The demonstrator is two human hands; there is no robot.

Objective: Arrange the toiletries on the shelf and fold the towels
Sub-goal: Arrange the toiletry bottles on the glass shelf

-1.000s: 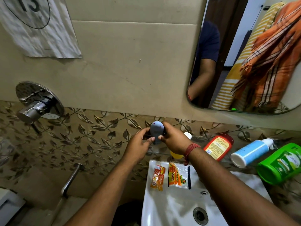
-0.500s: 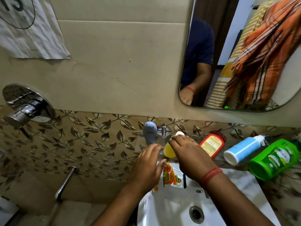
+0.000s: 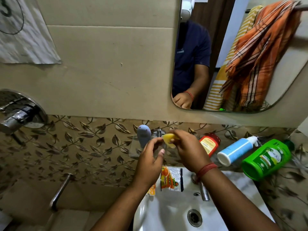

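Right hand [image 3: 186, 147] grips the yellow bottle [image 3: 169, 140] just right of the grey bottle [image 3: 143, 136], base toward camera, long axis tilted. Left hand [image 3: 150, 161] loosely curled below, holding nothing.

R hand [image 3: 186, 147] grip curled tight, L hand [image 3: 150, 161] fingers loosely curled, forearms raised

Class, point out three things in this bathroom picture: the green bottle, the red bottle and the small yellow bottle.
green bottle [image 3: 266, 159], head view, on its label.
red bottle [image 3: 210, 143], head view, mid-body at the label's edge.
yellow bottle [image 3: 168, 138], head view, on its exposed base, gripped by the right hand [image 3: 188, 150].
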